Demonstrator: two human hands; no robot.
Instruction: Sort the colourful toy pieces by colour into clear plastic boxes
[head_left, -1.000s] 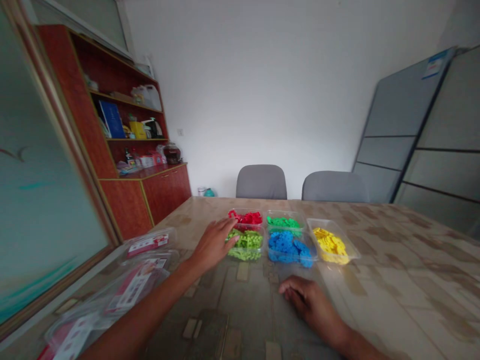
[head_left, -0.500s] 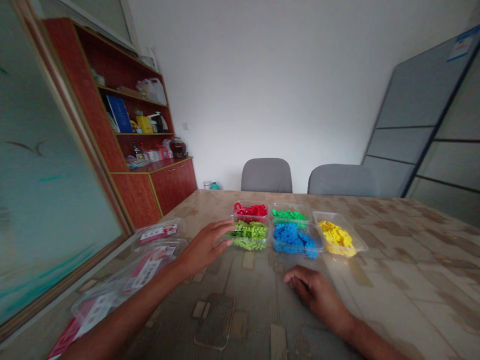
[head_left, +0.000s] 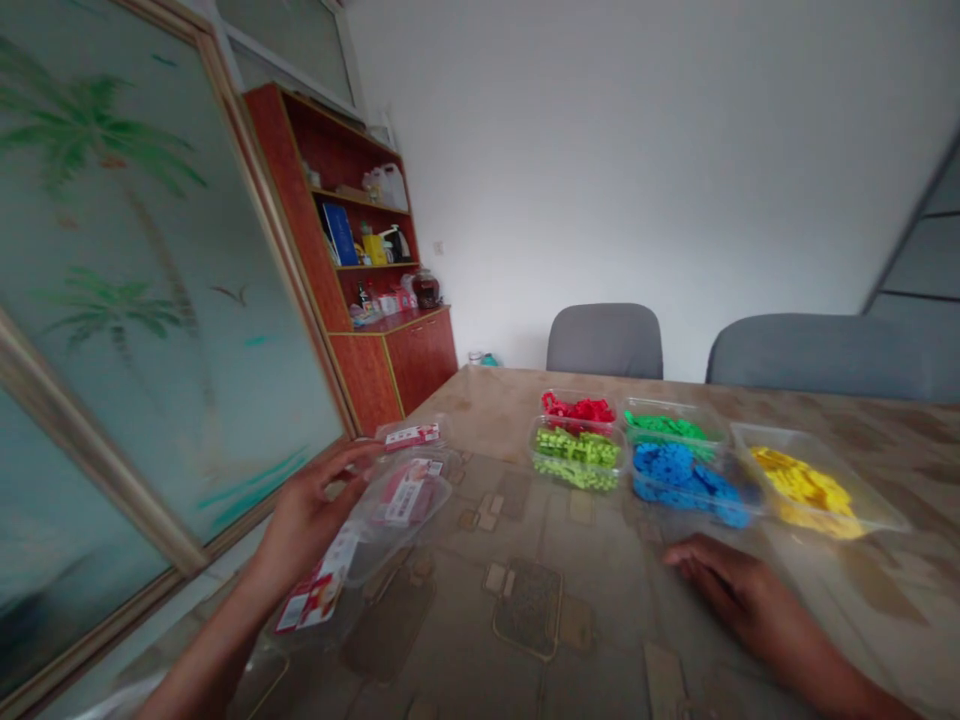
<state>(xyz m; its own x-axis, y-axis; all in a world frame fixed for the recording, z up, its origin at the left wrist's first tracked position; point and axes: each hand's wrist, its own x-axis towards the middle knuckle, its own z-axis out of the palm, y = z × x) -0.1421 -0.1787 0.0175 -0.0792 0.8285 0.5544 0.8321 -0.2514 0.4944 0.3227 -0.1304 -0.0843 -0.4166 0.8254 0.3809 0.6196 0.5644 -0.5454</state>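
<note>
- Hovering at the lids [head_left: 409,490], here's the left hand [head_left: 311,510]: fingers gently bent, thumb apart, nothing seen in its grip. Whether a fingertip touches plastic, I can't tell.
- Those lids, clear with red-and-white labels, run in a loose line along the table's left side.
- And the right hand [head_left: 739,590]? Curled loosely in front of the blue pieces [head_left: 690,485], nothing showing in it, the palm hidden.
- The step in hand looks like getting at a lid, judging by that ready thumb. Picking one up from here would call for a fingertip beneath a thin rim, then a pinch; lids this close could slide or lift together.
- Across to the tubs [head_left: 862,490], uncovered: red behind lime, green behind blue, yellow on the right end.
- Beneath it all, the table [head_left: 532,530], a brown-and-beige patchwork with a faint sheen.
- Out in the room: two grey chairs [head_left: 604,340] on the far side, a pale wall [head_left: 637,150] behind, a red-brown cabinet [head_left: 364,375] with loaded shelves, and frosted glass [head_left: 225,400] painted with palms.
</note>
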